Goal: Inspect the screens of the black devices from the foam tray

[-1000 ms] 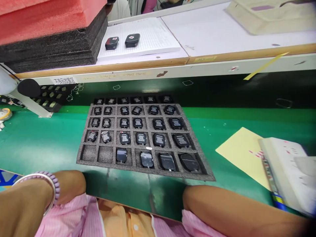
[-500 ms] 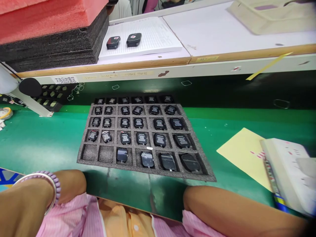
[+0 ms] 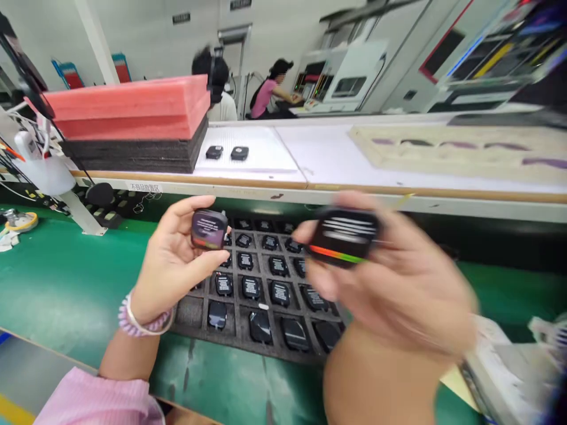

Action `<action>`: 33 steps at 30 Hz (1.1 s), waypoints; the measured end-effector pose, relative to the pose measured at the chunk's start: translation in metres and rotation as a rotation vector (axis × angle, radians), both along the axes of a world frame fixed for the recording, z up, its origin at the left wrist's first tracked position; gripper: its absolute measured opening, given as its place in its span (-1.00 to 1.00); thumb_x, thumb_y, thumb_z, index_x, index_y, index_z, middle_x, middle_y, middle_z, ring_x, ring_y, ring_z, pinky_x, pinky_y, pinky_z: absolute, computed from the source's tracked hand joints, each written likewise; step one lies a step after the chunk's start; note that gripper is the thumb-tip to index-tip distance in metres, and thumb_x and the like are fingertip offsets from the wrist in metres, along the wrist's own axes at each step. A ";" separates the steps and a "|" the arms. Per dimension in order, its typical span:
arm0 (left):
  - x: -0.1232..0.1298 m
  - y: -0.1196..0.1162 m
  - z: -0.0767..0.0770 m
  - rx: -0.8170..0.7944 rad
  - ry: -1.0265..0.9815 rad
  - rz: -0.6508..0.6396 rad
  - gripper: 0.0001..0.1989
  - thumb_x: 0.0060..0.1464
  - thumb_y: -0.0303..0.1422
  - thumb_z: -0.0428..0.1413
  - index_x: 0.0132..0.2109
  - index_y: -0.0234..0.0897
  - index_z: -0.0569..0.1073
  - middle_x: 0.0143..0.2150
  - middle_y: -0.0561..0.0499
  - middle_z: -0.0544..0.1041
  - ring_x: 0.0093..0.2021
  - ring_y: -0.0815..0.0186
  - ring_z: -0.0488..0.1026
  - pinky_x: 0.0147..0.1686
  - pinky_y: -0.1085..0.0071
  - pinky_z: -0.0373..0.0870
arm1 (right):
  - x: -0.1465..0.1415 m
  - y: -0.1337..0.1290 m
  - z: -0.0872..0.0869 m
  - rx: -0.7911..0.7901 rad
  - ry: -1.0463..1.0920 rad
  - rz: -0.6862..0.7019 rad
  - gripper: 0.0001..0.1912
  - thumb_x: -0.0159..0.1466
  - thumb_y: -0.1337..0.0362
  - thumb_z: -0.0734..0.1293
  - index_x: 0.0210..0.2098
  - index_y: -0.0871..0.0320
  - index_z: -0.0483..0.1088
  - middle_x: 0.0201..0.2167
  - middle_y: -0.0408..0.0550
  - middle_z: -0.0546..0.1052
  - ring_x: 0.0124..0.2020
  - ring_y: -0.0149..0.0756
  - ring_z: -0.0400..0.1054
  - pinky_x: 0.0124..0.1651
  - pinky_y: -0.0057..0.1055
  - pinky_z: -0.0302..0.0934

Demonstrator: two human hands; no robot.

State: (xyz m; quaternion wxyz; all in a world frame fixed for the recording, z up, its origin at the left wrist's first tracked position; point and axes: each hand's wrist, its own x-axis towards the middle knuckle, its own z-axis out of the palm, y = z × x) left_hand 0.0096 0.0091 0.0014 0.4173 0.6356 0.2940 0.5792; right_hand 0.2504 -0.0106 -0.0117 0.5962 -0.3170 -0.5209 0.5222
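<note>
Held up over the left part of the foam tray, a strapless smartwatch [image 3: 209,229] sits between the thumb and fingers of my left hand [image 3: 166,254]. Its screen is lit with lines of text and a coloured band at the bottom. My right hand [image 3: 407,283], smeared by motion, grips a second smartwatch [image 3: 345,236], whose lit screen shows white lines above a red-to-green strip. Below both hands lies the dark grey foam tray [image 3: 189,311]. Several watches in its cells show text, and the nearest row has dark screens. My hands and forearms cover parts of the tray.
Red foam blocks [image 3: 133,106] rest on black foam sheets [image 3: 146,154] on the raised shelf. Two dark watches [image 3: 240,153] lie on paper beside them. A lamp stand [image 3: 84,213] is at left, a pale moulded tray [image 3: 425,168] back right. Two people sit beyond.
My view has tilted up. Both hands, out of view before, are now raised above the foam tray, each with a lit smartwatch in it.
</note>
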 end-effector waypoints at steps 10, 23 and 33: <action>0.018 0.030 -0.018 -0.123 -0.082 -0.117 -0.52 0.08 -0.38 0.27 0.14 -0.25 0.35 -0.10 -0.04 0.53 -0.44 0.47 0.51 -0.40 0.56 0.55 | -0.041 0.036 -0.007 -0.012 0.015 0.112 -0.47 0.17 0.18 0.53 0.08 0.03 0.36 -0.22 -0.07 0.52 -0.43 -0.33 0.38 -0.36 -0.35 0.31; 0.023 0.029 -0.023 -0.193 -0.092 -0.151 -0.50 0.13 -0.21 0.25 0.16 -0.31 0.41 -0.09 -0.12 0.58 -0.37 0.28 0.63 -0.33 0.43 0.65 | -0.049 0.042 -0.011 0.002 0.064 0.026 -0.55 0.12 0.18 0.56 -0.06 0.10 0.40 -0.38 -0.19 0.42 -0.54 -0.46 0.24 -0.47 -0.47 0.17; 0.030 0.040 -0.002 -0.169 -0.165 -0.183 -0.51 0.04 -0.32 0.22 0.14 -0.31 0.43 -0.14 -0.06 0.58 -0.41 0.30 0.62 -0.34 0.44 0.64 | -0.044 0.048 0.006 0.071 0.097 0.032 -0.51 0.07 0.25 0.55 -0.03 0.10 0.40 -0.38 -0.19 0.46 -0.48 -0.41 0.32 -0.39 -0.46 0.24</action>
